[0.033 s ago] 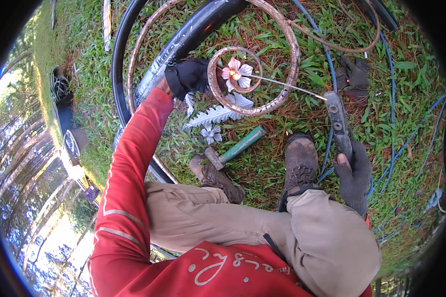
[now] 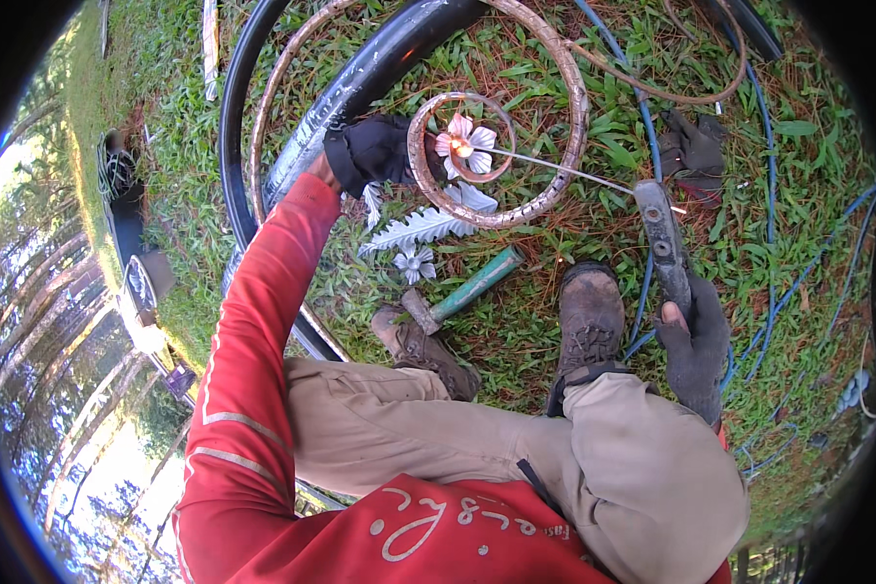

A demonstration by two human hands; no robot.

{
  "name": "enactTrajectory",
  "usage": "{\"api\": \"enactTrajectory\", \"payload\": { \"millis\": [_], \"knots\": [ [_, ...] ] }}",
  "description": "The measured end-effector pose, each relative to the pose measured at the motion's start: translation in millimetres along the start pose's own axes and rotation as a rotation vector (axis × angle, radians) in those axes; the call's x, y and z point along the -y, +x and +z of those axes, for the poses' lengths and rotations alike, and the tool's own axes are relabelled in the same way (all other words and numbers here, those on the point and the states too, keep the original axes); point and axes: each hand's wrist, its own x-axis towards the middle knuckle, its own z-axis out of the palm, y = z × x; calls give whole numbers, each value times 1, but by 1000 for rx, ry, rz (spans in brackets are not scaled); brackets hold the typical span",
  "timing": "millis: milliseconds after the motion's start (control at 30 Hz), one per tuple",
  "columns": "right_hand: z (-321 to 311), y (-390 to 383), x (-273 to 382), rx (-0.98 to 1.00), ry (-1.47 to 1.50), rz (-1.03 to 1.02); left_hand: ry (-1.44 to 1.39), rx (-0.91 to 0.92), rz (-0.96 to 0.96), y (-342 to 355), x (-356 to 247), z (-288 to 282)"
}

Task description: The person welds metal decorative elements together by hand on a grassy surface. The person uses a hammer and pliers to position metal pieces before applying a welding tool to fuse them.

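One green-handled hammer lies at centre, below a silver leaf and a loose flower; blue cable crosses the right side. Left hand, upper left of centre: extended to the small ring; I cannot tell its grip. Right hand, right of centre: closed around the electrode holder, whose rod ends at the glowing flower, upper centre. Pale lettering marks the red shirt.

I'm at an open-air metalworking spot, with grass under my boots, blue cable across it, trees off to my left and a metal flower glowing at its centre.
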Motion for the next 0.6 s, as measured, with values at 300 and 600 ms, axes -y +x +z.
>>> {"api": "enactTrajectory", "payload": {
  "millis": [300,600],
  "knots": [
    [3,2,10,16,-25,-1,399,74,344,4,6,-5],
    [5,1,6,12,-4,31,119,59,-78,-3,-12,-3]
  ]
}}
